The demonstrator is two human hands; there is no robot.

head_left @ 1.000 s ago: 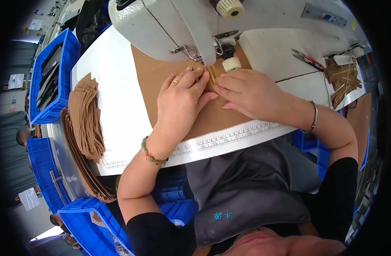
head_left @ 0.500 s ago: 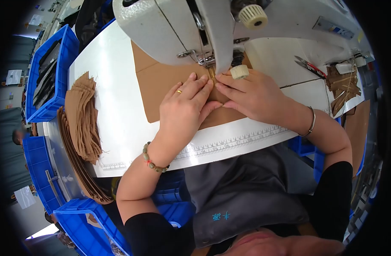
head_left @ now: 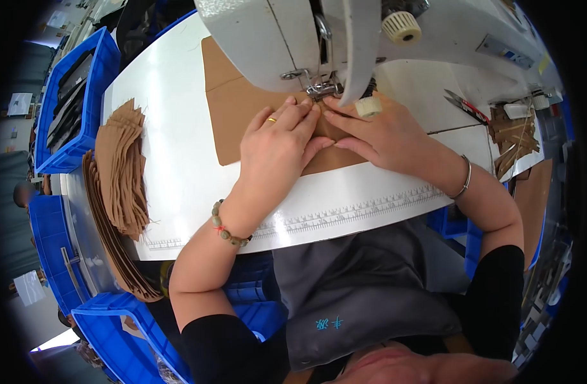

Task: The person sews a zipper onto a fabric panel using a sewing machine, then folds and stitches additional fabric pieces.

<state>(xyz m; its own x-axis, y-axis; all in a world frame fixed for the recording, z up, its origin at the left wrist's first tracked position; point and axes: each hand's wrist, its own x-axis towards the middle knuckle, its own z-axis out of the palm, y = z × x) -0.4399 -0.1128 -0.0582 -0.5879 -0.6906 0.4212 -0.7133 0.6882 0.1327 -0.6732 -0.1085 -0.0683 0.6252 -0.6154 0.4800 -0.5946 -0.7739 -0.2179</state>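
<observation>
A brown fabric panel (head_left: 233, 121) lies on the white sewing table, partly under the presser foot (head_left: 323, 88) of a white sewing machine (head_left: 274, 45). My left hand (head_left: 275, 139), with a ring and a bead bracelet, rests on the panel, fingers stretched toward the foot and thumb apart. Opposite it, my right hand (head_left: 386, 133) lies on the panel with fingers extended, its index fingertip close beside the foot. Both thumbs nearly meet over the cloth. Between the hands runs a seam or fold, mostly covered by fingers. A cream knob (head_left: 368, 106) hides part of my right hand.
Stacked brown fabric pieces (head_left: 122, 169) lie at the table's left, above longer strips (head_left: 111, 237). A blue bin (head_left: 104, 70) holds dark pieces. Red-handled snips (head_left: 466, 107) and brown scraps (head_left: 514, 137) lie right. A printed ruler (head_left: 345, 221) follows the near edge.
The panel has slid away from my body, further under the machine, and its near edge is farther from the ruler. Both hands have travelled with it. The camera view has shifted slightly.
</observation>
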